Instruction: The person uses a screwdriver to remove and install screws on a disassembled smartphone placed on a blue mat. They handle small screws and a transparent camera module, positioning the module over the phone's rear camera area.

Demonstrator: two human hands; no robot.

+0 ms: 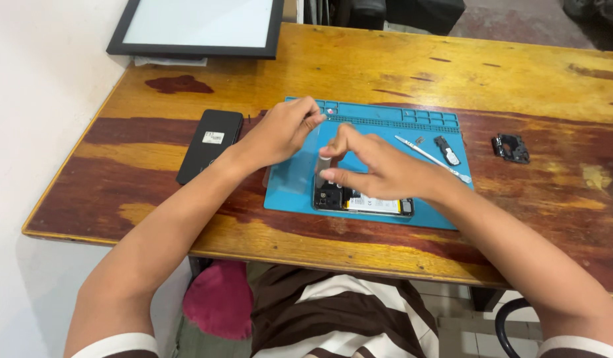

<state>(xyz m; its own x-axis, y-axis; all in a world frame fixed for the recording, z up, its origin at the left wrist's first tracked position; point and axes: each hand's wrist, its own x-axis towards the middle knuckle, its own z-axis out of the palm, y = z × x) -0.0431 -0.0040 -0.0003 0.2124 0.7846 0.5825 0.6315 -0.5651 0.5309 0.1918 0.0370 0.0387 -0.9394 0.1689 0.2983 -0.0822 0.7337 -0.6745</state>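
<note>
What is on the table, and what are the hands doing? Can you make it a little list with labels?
Place: wooden table with a blue work mat
Left hand: pinches the top edge of a clear thin sheet
Right hand: fingers on a small grey part above the opened phone
On the mat: slim white tool, small black part
Left of mat: black phone back cover
Right of mat: small black frame piece
Far corner: framed white board
</note>
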